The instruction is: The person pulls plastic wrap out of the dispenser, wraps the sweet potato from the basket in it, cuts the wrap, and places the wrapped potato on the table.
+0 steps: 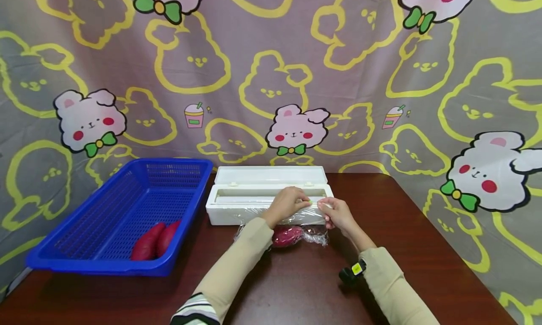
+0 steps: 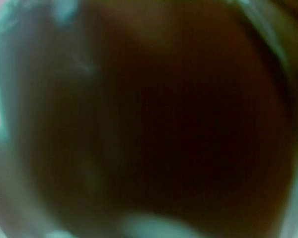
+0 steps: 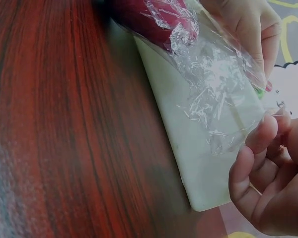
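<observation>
A white cling film box (image 1: 237, 215) stands with its lid raised, and clear cling film (image 1: 315, 238) hangs over its front. Under the film in front of the box lies a reddish-purple sweet potato (image 1: 287, 236). At the box's front edge my left hand (image 1: 289, 203) pinches a small green piece (image 3: 260, 92). To its right, my right hand (image 1: 338, 214) pinches the film's edge between thumb and fingertips. The right wrist view shows the crinkled film stretching from the sweet potato towards both hands. The left wrist view is too dark and blurred to read.
At the left stands a blue plastic basket (image 1: 99, 266) with a few red sweet potatoes (image 1: 148, 242) in its near right corner. The dark wooden table (image 1: 296, 292) ends at a patterned cloth (image 1: 360, 80) behind. A watch-like device (image 1: 357, 268) is on the right wrist.
</observation>
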The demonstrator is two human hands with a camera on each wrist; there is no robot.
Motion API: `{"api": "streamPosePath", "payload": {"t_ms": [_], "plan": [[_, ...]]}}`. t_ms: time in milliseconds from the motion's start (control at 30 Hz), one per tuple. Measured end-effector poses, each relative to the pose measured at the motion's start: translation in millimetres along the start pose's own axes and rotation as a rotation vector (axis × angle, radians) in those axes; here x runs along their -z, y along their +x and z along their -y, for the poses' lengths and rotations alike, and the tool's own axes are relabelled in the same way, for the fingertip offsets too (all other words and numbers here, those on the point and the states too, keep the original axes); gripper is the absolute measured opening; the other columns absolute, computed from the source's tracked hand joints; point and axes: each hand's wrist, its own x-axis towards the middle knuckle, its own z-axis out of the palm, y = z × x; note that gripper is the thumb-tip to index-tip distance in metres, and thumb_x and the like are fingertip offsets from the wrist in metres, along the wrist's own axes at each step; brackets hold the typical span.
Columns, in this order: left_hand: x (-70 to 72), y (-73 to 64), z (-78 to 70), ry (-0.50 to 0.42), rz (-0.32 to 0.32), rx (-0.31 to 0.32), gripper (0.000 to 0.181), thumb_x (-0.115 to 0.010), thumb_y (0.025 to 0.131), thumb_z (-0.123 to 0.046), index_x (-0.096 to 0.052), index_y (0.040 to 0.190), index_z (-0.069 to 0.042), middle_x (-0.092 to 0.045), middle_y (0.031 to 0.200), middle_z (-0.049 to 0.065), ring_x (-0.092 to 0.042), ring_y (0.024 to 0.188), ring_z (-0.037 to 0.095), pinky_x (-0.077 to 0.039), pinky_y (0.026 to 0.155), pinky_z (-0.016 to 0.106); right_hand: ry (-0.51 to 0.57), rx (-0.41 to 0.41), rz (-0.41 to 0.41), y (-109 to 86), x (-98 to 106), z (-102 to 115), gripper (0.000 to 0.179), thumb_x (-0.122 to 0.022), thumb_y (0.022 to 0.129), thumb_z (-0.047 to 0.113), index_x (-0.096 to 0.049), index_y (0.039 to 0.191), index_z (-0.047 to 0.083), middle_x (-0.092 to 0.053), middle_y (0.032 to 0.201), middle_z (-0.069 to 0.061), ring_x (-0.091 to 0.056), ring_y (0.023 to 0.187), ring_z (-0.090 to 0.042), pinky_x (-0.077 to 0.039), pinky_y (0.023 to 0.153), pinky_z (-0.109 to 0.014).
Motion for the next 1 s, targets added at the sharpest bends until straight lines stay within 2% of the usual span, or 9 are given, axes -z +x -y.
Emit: {"api": "streamPosePath", "payload": {"t_ms": [167, 300, 367, 433, 567, 800, 900, 1000], "plan": [[8.4, -5.0, 5.7, 0.045, 0.022, -0.026, 0.016, -0.063, 0.083, -0.024, -0.072, 0.087, -0.011, -0.066, 0.082, -0.002, -0.059, 0.078, 0.013, -0.043, 0.075, 0.023, -0.021, -0.001, 0.018, 2.3, 2, -1, 0.031, -0.053, 0.090, 0.012, -0.049, 0.108, -0.012, -0.042, 0.049, 0.002, -0.043, 0.034, -0.005, -0.038, 0.035, -0.019], [22.6, -17.3, 19.5, 0.121, -0.019, -0.005, 0.014, -0.065, 0.081, -0.022, -0.072, 0.084, -0.010, -0.066, 0.084, 0.000, -0.060, 0.082, 0.015, -0.044, 0.078, 0.025, -0.040, 0.005, -0.044, 2.8, 15, -1, 0.027, -0.051, 0.091, 0.009, -0.049, 0.107, -0.013, -0.041, 0.048, 0.001, -0.040, 0.033, -0.004, -0.037, 0.034, -0.018], [28.7, -24.2, 26.7, 0.130, -0.037, 0.023, 0.013, -0.066, 0.080, -0.020, -0.072, 0.083, -0.010, -0.066, 0.085, 0.001, -0.060, 0.085, 0.016, -0.044, 0.080, 0.026, -0.051, 0.011, -0.062, 2.9, 21, -1, 0.026, -0.051, 0.091, 0.008, -0.049, 0.107, -0.013, -0.040, 0.047, 0.001, -0.039, 0.032, -0.004, -0.036, 0.033, -0.018], [33.1, -29.9, 31.5, 0.115, -0.036, 0.040, 0.014, -0.066, 0.080, -0.021, -0.072, 0.084, -0.009, -0.067, 0.087, 0.002, -0.059, 0.086, 0.017, -0.044, 0.080, 0.028, -0.066, 0.013, -0.036, 3.6, 24, -1, 0.027, -0.051, 0.091, 0.009, -0.048, 0.107, -0.013, -0.041, 0.048, 0.000, -0.039, 0.033, -0.004, -0.037, 0.034, -0.018], [37.9, -38.1, 35.9, 0.066, -0.026, 0.074, 0.016, -0.065, 0.081, -0.022, -0.072, 0.086, -0.009, -0.067, 0.086, 0.002, -0.058, 0.083, 0.018, -0.044, 0.078, 0.029, -0.070, 0.003, 0.016, 5.3, 22, -2, 0.031, -0.053, 0.090, 0.013, -0.049, 0.109, -0.012, -0.043, 0.049, 0.001, -0.041, 0.035, -0.006, -0.039, 0.036, -0.020], [44.7, -50.4, 38.0, 0.034, -0.055, 0.141, 0.014, -0.067, 0.079, -0.021, -0.072, 0.085, -0.009, -0.067, 0.084, 0.001, -0.056, 0.081, 0.017, -0.044, 0.076, 0.030, -0.077, -0.003, 0.009, 5.2, 13, -1, 0.029, -0.053, 0.090, 0.011, -0.049, 0.108, -0.011, -0.043, 0.048, 0.000, -0.040, 0.033, -0.007, -0.038, 0.036, -0.021], [48.7, -56.9, 41.4, 0.058, -0.078, 0.134, 0.014, -0.068, 0.078, -0.021, -0.072, 0.084, -0.009, -0.067, 0.084, 0.002, -0.056, 0.082, 0.018, -0.044, 0.077, 0.030, -0.066, 0.003, 0.012, 5.7, 10, -1, 0.029, -0.053, 0.090, 0.011, -0.050, 0.108, -0.012, -0.042, 0.048, 0.000, -0.040, 0.034, -0.008, -0.038, 0.036, -0.021], [56.2, -65.5, 48.5, 0.140, -0.121, 0.111, 0.011, -0.069, 0.075, -0.019, -0.072, 0.081, -0.009, -0.067, 0.082, 0.002, -0.057, 0.080, 0.019, -0.044, 0.075, 0.032, -0.070, -0.005, 0.012, 5.9, 10, -1, 0.029, -0.053, 0.090, 0.011, -0.050, 0.108, -0.012, -0.042, 0.049, 0.000, -0.040, 0.034, -0.007, -0.038, 0.036, -0.020]]}}
